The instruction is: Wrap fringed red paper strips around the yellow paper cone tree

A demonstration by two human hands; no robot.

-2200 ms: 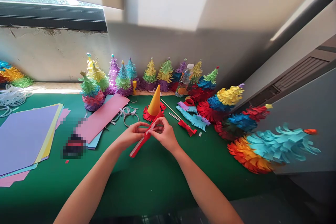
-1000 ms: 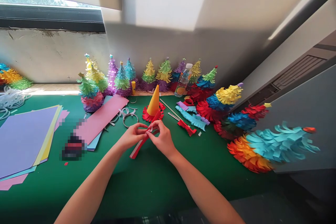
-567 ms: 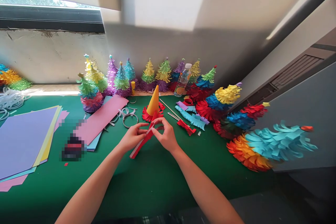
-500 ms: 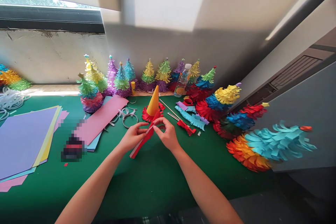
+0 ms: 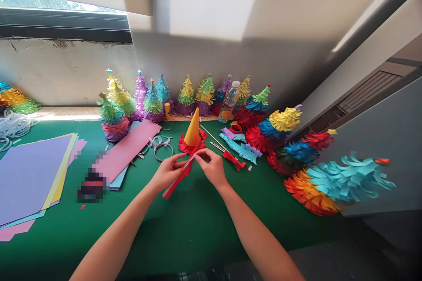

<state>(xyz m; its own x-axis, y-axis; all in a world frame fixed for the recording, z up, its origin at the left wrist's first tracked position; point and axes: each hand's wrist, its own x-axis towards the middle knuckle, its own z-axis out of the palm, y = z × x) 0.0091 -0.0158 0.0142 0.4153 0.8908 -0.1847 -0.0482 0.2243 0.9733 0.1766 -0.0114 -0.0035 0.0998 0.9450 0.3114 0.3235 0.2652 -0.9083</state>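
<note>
A red paper strip (image 5: pixel 178 181) with a pale band along one edge slants between my two hands above the green table. My left hand (image 5: pixel 167 171) grips it at about its middle, thumb and fingers closed on it. At its upper end, my right hand (image 5: pixel 212 167) pinches the pale edge between thumb and fingertips. Just beyond the strip stands a yellow paper cone (image 5: pixel 193 129), with red fringed paper (image 5: pixel 184 145) around its base. The strip's far end overlaps the red fringe in view.
Fringed paper trees (image 5: pixel 152 101) line the back and right side. A clear bottle (image 5: pixel 228 103) stands among them. Rolls of white tape (image 5: pixel 163 151) and pink paper (image 5: pixel 132 149) lie left of the cone; thin sticks (image 5: pixel 214 137) and blue fringed strips (image 5: pixel 242 148) lie right. Coloured sheets (image 5: pixel 36 175) are stacked left.
My right hand has shifted slightly along the pale edge, its fingers now pinched more closely together. My left hand and the cone stay in place.
</note>
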